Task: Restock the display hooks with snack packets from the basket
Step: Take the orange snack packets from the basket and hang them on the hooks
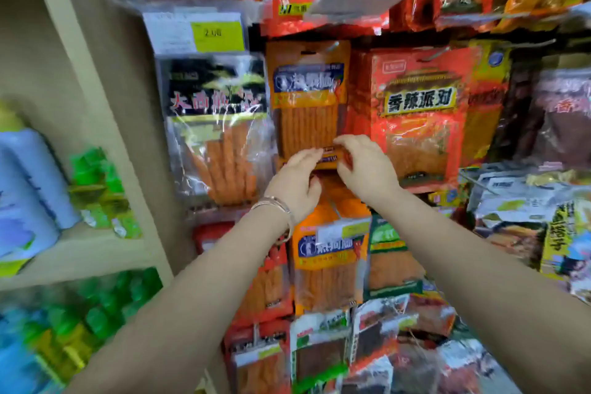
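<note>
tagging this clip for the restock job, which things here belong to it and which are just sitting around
Part of the job: orange packet, hanging on its hook; right hand pinching its lower edge; left hand touching it.

Just sitting there: red packet, black packet, yellow price tag, green-capped bottles on the side shelf.
</note>
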Available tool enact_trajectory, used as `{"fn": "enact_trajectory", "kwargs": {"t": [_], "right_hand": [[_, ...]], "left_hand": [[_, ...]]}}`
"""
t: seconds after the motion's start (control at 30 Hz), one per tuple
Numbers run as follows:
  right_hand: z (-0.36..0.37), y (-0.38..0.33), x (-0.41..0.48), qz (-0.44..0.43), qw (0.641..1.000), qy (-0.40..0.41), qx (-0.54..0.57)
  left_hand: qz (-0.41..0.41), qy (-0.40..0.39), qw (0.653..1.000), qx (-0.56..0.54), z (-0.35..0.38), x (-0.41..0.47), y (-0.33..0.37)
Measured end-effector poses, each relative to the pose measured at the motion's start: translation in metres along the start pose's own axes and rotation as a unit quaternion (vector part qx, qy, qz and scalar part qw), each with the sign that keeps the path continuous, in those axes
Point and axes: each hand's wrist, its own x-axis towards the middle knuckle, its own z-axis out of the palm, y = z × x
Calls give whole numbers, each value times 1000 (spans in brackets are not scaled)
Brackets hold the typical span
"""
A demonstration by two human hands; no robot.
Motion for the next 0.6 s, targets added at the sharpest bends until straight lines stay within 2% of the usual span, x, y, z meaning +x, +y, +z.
{"fn": "enact_trajectory", "kwargs": {"t": [0.07, 0.13, 0.17, 0.23, 0.33, 0.4, 0.53, 0.6], "right_hand": [[1, -6, -44, 46, 993, 37, 103], [10, -14, -95, 93, 979, 32, 181], [16, -18, -122, 107, 972, 12, 208], [33, -30, -179, 130, 953, -58, 265], [66, -51, -267, 215, 900, -179, 334], [86, -69, -324, 263, 867, -266, 328], [117, -113, -417, 326, 794, -434, 273], [134, -139, -451, 318, 761, -527, 206]], "left_hand": [[41, 6, 999, 1, 4, -53, 6], [18, -3, 1000, -1, 14, -114, 4], [-16, -19, 1000, -2, 20, -145, -1], [-137, -69, 988, 2, 35, -215, -12], [-312, -149, 938, -12, 54, -329, -29], [-405, -181, 895, -44, 54, -397, -31], [-553, -186, 809, -76, 48, -515, -36], [-618, -157, 767, -72, 41, -562, -42]]}}
